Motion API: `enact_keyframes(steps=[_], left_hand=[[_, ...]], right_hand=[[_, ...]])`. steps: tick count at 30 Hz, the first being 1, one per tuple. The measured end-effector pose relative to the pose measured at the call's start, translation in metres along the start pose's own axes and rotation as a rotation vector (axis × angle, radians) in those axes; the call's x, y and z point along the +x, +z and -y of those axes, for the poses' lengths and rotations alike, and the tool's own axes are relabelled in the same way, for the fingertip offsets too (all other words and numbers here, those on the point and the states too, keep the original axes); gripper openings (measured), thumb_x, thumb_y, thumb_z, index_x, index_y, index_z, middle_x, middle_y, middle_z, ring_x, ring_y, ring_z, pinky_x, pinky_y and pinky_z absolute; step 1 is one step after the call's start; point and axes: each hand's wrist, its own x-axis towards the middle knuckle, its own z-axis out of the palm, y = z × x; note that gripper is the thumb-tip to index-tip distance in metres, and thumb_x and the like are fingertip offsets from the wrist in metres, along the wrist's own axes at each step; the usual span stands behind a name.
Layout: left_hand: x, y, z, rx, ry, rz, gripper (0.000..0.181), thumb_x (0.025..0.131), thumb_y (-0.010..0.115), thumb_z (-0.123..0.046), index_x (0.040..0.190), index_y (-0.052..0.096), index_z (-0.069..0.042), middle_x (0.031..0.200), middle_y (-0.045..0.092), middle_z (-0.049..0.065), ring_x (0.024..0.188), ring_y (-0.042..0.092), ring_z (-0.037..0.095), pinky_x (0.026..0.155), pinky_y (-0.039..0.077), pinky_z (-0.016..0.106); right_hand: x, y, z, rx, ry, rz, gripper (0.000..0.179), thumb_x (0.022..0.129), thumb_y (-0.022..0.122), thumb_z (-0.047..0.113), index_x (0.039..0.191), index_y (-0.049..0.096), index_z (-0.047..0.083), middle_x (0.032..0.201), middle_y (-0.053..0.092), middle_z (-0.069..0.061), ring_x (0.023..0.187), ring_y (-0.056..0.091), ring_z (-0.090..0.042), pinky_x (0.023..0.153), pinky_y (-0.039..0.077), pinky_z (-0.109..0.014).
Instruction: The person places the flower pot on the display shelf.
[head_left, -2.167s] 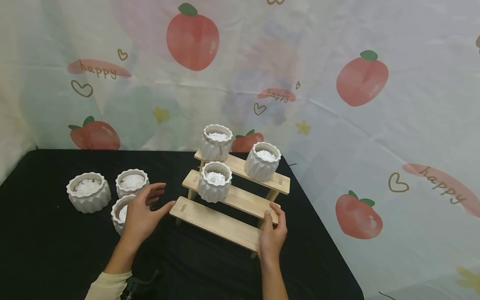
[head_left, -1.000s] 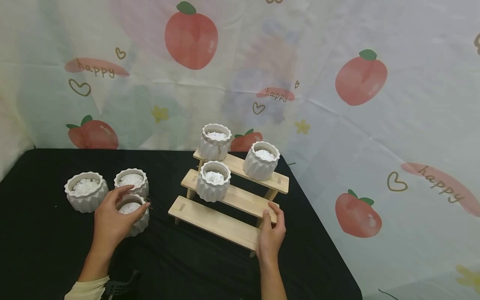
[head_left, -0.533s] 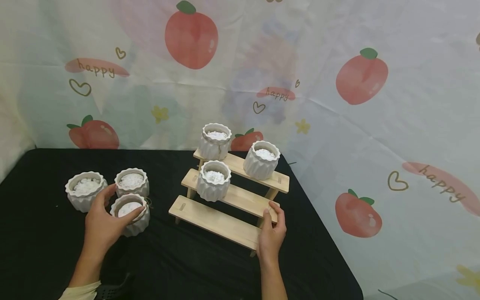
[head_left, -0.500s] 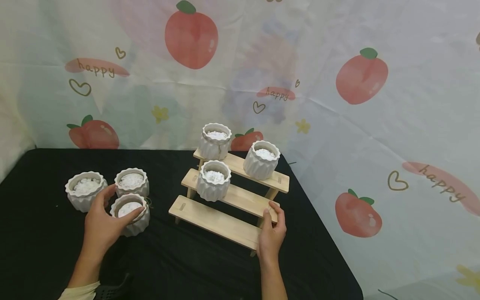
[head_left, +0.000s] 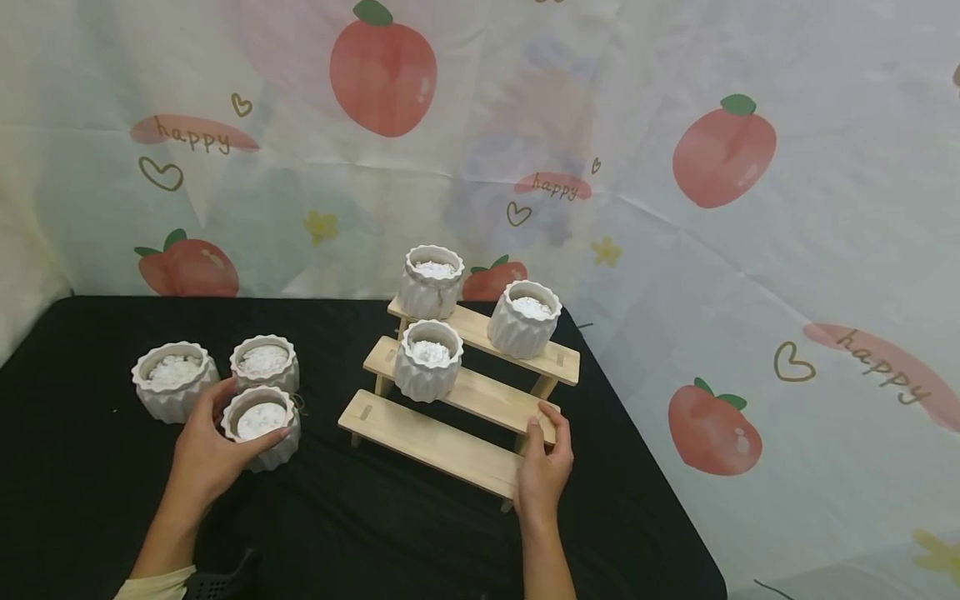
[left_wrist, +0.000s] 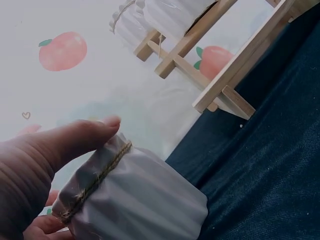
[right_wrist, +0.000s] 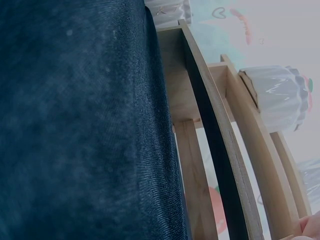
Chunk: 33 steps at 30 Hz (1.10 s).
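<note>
The left hand's thumb lies over the near rim of a white fluted pot [head_left: 281,452], its fingers curled round the opposite side, so the left hand [head_left: 206,446] holds the pot between them. In the left wrist view a twine band [left_wrist: 100,177] runs just below the rim beside the thumb. White filling [head_left: 258,421] shows inside the mouth, and the base looks set on the black cloth [head_left: 345,533] under the hand.

Just beyond the fingertips stands a second fluted pot [head_left: 288,379]; left of the knuckles is a third fluted pot [head_left: 168,407].

Well to the right of the left thumb, the right hand [head_left: 545,467] grips the end of the middle board of a three-tier wooden stand [head_left: 435,446]. Farther along that board from its fingers sits a middle-tier pot [head_left: 429,385]; above them, the top board bears a right-hand top pot [head_left: 522,337] and a left-hand top pot [head_left: 430,302].

The step in hand seems to be securing the pot while the right hand steadies the stand. The next move would likely call for a firm pinch and a level lift, keeping the fingers from knocking the neighbouring pots.
</note>
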Motion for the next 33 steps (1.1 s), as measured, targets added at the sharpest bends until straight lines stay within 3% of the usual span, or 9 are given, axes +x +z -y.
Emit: enact_keyframes(steps=[3, 9, 15, 23, 33], left_hand=[[-0.001, 0.0, 0.002, 0.014, 0.006, 0.008, 0.109, 0.072, 0.097, -0.023, 0.155, 0.031, 0.003, 0.15, 0.042, 0.034, 0.132, 0.043, 0.05, 0.101, 0.037, 0.064], [-0.004, 0.002, 0.005, 0.035, 0.017, 0.035, 0.109, 0.071, 0.097, -0.025, 0.154, 0.032, 0.003, 0.144, 0.044, 0.033, 0.122, 0.047, 0.048, 0.092, 0.039, 0.062], [-0.003, 0.005, 0.01, 0.046, 0.019, 0.041, 0.109, 0.07, 0.097, -0.023, 0.154, 0.033, 0.002, 0.14, 0.045, 0.033, 0.121, 0.047, 0.049, 0.092, 0.038, 0.063], [0.0, 0.006, 0.015, 0.05, 0.011, 0.055, 0.11, 0.07, 0.097, -0.021, 0.154, 0.031, 0.005, 0.14, 0.045, 0.035, 0.123, 0.046, 0.051, 0.094, 0.037, 0.064], [-0.001, 0.005, 0.02, 0.043, 0.027, 0.096, 0.11, 0.069, 0.098, -0.023, 0.152, 0.032, 0.006, 0.137, 0.048, 0.033, 0.123, 0.047, 0.049, 0.095, 0.038, 0.064]], right_hand=[[0.004, -0.001, -0.013, 0.006, -0.007, -0.006, 0.03, 0.106, 0.055, 0.006, 0.135, 0.062, 0.003, 0.151, 0.046, -0.017, 0.129, 0.045, -0.026, 0.097, 0.037, -0.031], [0.005, -0.002, -0.015, 0.018, -0.005, -0.002, 0.03, 0.106, 0.056, 0.006, 0.135, 0.062, 0.004, 0.15, 0.047, -0.015, 0.134, 0.044, -0.025, 0.101, 0.037, -0.033], [0.007, -0.001, -0.017, 0.014, 0.019, 0.003, 0.03, 0.106, 0.053, 0.001, 0.135, 0.06, -0.001, 0.152, 0.045, -0.019, 0.134, 0.043, -0.028, 0.104, 0.036, -0.039], [0.005, 0.0, -0.015, 0.042, -0.011, 0.008, 0.029, 0.106, 0.056, 0.005, 0.134, 0.062, 0.004, 0.152, 0.046, -0.016, 0.139, 0.042, -0.026, 0.112, 0.032, -0.048], [0.006, -0.002, -0.015, 0.046, -0.019, 0.007, 0.029, 0.106, 0.056, 0.007, 0.134, 0.063, 0.004, 0.153, 0.044, -0.018, 0.135, 0.043, -0.025, 0.105, 0.037, -0.034]])
